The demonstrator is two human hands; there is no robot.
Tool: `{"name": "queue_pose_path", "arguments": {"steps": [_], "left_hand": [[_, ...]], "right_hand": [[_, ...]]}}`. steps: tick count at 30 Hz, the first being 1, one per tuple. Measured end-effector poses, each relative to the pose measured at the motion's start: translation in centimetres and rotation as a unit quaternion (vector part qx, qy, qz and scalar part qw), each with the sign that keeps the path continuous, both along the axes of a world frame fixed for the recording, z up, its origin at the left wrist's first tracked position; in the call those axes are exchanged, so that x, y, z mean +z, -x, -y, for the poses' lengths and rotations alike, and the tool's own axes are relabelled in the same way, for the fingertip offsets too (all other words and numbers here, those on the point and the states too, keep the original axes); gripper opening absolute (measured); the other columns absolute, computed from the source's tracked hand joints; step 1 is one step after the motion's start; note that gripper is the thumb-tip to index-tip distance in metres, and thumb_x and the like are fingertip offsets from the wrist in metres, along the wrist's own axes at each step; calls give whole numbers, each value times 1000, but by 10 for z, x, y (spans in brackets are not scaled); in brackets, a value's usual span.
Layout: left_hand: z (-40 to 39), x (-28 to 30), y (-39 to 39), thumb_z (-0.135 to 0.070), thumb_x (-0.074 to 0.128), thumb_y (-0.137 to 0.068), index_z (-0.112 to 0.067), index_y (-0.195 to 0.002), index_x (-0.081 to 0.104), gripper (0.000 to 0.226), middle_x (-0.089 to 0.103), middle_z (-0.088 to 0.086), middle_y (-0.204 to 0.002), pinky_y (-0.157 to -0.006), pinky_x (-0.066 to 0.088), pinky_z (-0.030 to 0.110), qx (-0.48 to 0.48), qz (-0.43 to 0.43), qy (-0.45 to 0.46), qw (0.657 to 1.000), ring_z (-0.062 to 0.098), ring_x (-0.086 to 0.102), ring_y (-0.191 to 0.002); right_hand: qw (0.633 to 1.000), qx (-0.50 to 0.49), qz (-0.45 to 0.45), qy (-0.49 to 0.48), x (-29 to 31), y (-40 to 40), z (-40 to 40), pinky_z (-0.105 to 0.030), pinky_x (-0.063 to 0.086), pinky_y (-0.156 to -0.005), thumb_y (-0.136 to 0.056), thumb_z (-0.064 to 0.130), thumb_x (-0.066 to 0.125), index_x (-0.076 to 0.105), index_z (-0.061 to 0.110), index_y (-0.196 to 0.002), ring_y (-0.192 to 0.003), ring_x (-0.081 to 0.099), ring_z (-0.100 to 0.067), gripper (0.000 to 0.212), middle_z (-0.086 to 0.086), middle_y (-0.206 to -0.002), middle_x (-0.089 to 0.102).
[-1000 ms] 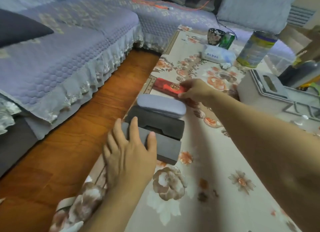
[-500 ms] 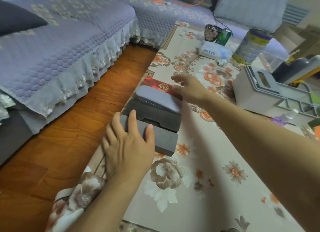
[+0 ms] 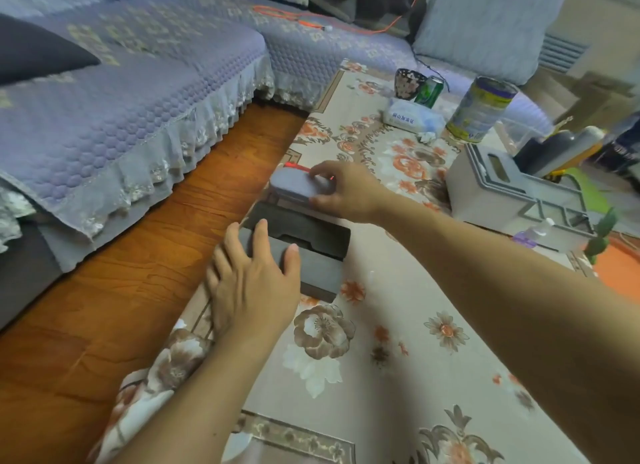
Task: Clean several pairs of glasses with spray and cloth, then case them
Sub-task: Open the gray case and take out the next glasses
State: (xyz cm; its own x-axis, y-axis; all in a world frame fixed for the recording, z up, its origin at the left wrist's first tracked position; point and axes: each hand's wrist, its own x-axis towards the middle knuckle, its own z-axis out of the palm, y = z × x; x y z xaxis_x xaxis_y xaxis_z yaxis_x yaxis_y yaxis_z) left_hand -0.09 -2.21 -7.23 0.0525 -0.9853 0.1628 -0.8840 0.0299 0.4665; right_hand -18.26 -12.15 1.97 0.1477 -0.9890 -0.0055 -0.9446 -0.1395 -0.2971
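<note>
Glasses cases: four in a row along the table's left edge, centre of the frame, all looking closed; no glasses are in sight.
Head view, row: nearest is the grey case [image 3: 317,273], then the black case [image 3: 304,233] touching it, then the pale blue-grey case [image 3: 292,186], and behind that only a sliver of the red case [image 3: 294,166].
Left hand: left hand [image 3: 252,287] lies flat on the near end of the grey case, fingers straight and spread, pressing rather than gripping.
Right hand: right hand [image 3: 346,193] reaches over the row, thumb and fingers curled round the right end of the pale blue-grey case, pinching it.
Table: floral cloth [image 3: 398,359] covers it; a small spray bottle [image 3: 535,233] stands at the right of the frame, near the grey tissue box [image 3: 502,186].
Step in hand: judging by the grip, lining up or picking a case; whether cleaning is finished cannot be told.
Next move: probably lift or slide that case clear of the red one, holding the neighbours steady so the row does not shift off the edge.
</note>
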Motion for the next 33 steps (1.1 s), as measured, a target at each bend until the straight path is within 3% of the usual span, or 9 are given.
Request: {"name": "queue_pose_path", "arguments": {"steps": [3,6,7,10,13,19,23,29,33], "left_hand": [[-11,6,-1,-51,45,-98,-23,-152,35,62,23,17,-160,-119,20,57,0,-28,51,998,37,21,-148],[-47,24,19,-37,59,-95,-22,-139,55,47,49,9,-143,-103,41,46,-78,-187,87,975,21,41,-128],[-64,32,29,-34,61,-95,-23,-134,60,41,61,6,-131,-91,48,40,-112,-340,17,934,16,51,-113],[-127,55,55,-38,67,-93,-21,-131,64,42,70,10,-124,-88,51,40,-173,-672,-298,655,24,64,-105],[-182,57,75,-31,59,-95,-10,-137,57,47,63,20,-134,-107,44,50,-203,-706,-368,570,34,61,-124],[-230,80,97,-19,64,-96,-1,-138,52,47,64,23,-131,-106,49,47,-222,-675,-387,588,33,62,-125],[-251,87,110,-23,73,-90,-6,-126,62,41,72,19,-117,-106,47,60,-227,-621,-373,651,34,69,-112],[-244,87,103,-23,73,-81,-12,-114,73,35,70,22,-120,-97,56,48,-229,-637,-347,649,33,67,-115],[-234,89,102,-16,73,-77,-12,-113,74,36,70,20,-123,-93,56,33,-254,-655,-340,626,30,66,-118]], "right_hand": [[992,-28,103,67,29,7,-45,-26,49,-80,-88,36,70,59,24,-135,-104,59,-16,49,5,-118,59],[974,-51,210,74,54,22,-126,-22,54,-76,-91,36,67,59,31,-133,-104,61,-11,43,6,-118,64],[968,-56,236,62,56,28,-158,-21,55,-75,-93,35,65,59,33,-132,-103,61,-8,40,7,-117,65],[960,-84,265,38,44,45,-253,-11,49,-74,-95,39,62,63,36,-127,-102,62,-1,32,16,-114,67],[948,-118,295,21,27,59,-321,-9,45,-75,-97,43,62,68,35,-122,-99,65,-1,27,19,-110,70],[949,-120,290,11,26,88,-390,-25,53,-93,-94,50,63,66,37,-127,-112,62,1,36,25,-121,65],[918,-144,370,1,7,98,-421,-20,53,-84,-94,56,57,63,44,-126,-113,61,-1,35,30,-121,63],[948,-74,306,45,11,101,-409,-21,53,-77,-102,51,47,64,36,-132,-102,67,-3,38,23,-113,70],[937,-96,335,33,19,115,-393,-19,40,-57,-99,57,41,73,31,-89,-61,55,-3,42,16,-71,61]]}}
